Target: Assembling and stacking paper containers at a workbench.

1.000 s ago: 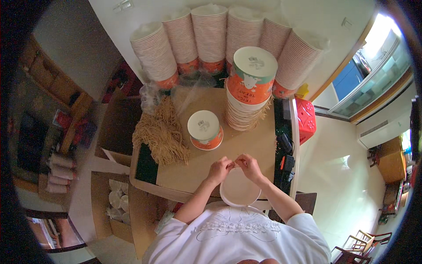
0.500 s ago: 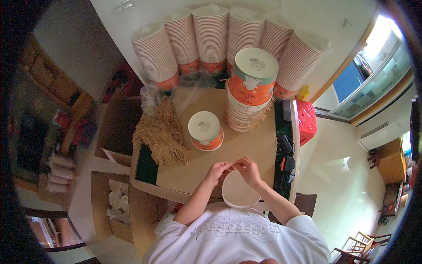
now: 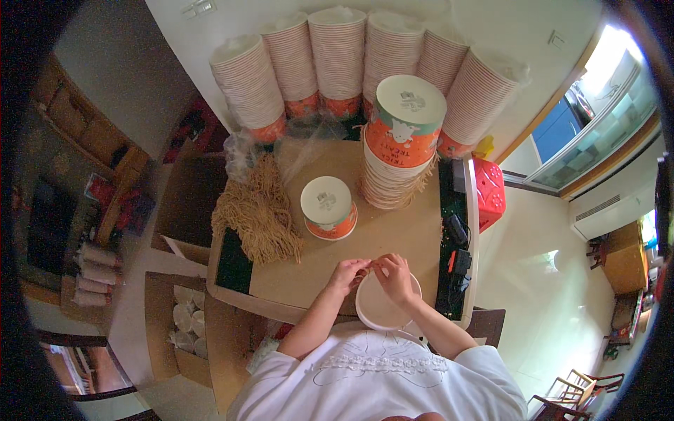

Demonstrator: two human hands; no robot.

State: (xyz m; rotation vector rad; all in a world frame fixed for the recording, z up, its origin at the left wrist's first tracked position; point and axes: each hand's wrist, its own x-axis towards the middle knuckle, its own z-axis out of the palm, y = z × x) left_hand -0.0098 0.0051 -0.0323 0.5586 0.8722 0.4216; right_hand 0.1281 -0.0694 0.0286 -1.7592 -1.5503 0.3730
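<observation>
A white-lined paper bucket (image 3: 387,303) rests tilted against my front at the table's near edge, its open mouth facing up. At its far rim my left hand (image 3: 349,276) is closed in a pinch, and a bit of brown cord shows at its fingertips. My right hand (image 3: 394,276) pinches at the same rim, fingertips almost touching the left ones; the exact grip is hidden by the fingers. Ahead stands an upside-down orange and green paper bucket (image 3: 327,203). Left of that lies a loose heap of brown twisted cords (image 3: 261,217).
A nested stack of upside-down buckets (image 3: 404,151), cord ends at its sides, stands ahead on the cardboard-covered table (image 3: 414,235). Tall plastic-wrapped bucket stacks (image 3: 335,59) line the wall. Black adapters (image 3: 459,262) lie on the right edge. An open carton (image 3: 184,354) sits at lower left.
My right hand has turned slightly and its fingers have shifted along the bucket's rim. The bucket has tilted a little. My left hand stays almost in place.
</observation>
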